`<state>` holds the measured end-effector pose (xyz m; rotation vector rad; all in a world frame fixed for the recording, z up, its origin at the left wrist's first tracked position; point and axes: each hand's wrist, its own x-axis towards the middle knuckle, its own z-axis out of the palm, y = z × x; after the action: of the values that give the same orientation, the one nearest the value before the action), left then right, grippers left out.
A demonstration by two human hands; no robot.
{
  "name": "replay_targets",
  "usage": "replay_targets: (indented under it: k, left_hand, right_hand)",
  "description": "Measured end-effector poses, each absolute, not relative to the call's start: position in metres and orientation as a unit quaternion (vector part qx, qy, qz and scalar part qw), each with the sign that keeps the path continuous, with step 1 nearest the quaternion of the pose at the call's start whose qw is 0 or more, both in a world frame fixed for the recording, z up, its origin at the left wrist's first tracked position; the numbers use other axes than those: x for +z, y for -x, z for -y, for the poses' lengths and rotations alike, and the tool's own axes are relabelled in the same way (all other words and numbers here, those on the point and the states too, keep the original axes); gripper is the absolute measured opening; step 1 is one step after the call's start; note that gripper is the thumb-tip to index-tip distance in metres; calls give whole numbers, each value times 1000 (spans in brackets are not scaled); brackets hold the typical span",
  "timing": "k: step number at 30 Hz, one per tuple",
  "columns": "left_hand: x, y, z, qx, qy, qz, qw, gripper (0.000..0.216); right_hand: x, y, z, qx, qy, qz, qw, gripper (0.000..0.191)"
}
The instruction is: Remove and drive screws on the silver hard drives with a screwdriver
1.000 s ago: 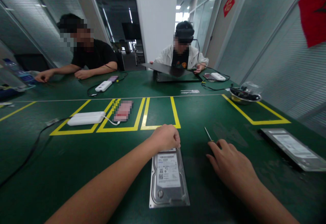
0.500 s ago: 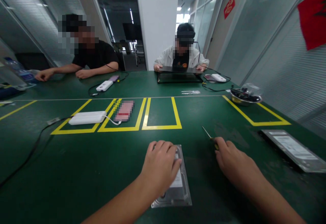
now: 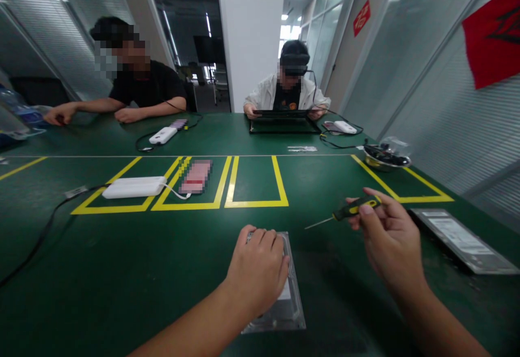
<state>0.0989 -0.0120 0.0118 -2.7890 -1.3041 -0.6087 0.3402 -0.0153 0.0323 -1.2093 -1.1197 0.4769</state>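
- Holds down the hard drive (image 3: 289, 308) with the left hand (image 3: 258, 270), close to the near edge of the worktop (image 3: 122, 270). Palm down, fingers together and bent over the drive's far end, thumb along its right side. Cannot tell whether gripping or only pressing.
- Hides most of the drive that way: shows only its near end, a strip of the right edge and a sliver of label.
- Leaves bare green surface to the left of the forearm and in the gap between the two hands.
- Pinches the screwdriver (image 3: 353, 209) in the right hand (image 3: 392, 240), lifted clear of the worktop and to the right of the drive. Thumb and fingertips closed on the black-and-yellow handle, thin shaft aimed left and slightly down, tip in the air beyond the drive's far right corner.
- Further right, flat near the worktop's right edge: a second drive (image 3: 459, 238), label too blurred to read.
- Beyond the hands: yellow tape boxes (image 3: 255, 203), the middle one bare, a white power bank (image 3: 134, 187) with its cable in the left one.
- Far right, past the tape: a metal bowl (image 3: 385, 157), dark contents hard to make out.
- At the far side: two other people seated, hands on the worktop, one at a flat black panel (image 3: 282, 124).
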Motion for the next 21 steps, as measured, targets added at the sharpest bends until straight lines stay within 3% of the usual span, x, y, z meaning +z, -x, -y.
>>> replay_targets:
  k: [9, 21]
  left_hand:
    - [14, -100, 11, -172, 893, 416, -6, 29]
    - [14, -95, 9, -217, 877, 427, -44, 27]
  right_hand:
    - [26, -306, 16, 177, 488, 542, 661, 33]
    - [25, -305, 14, 186, 498, 546, 647, 32]
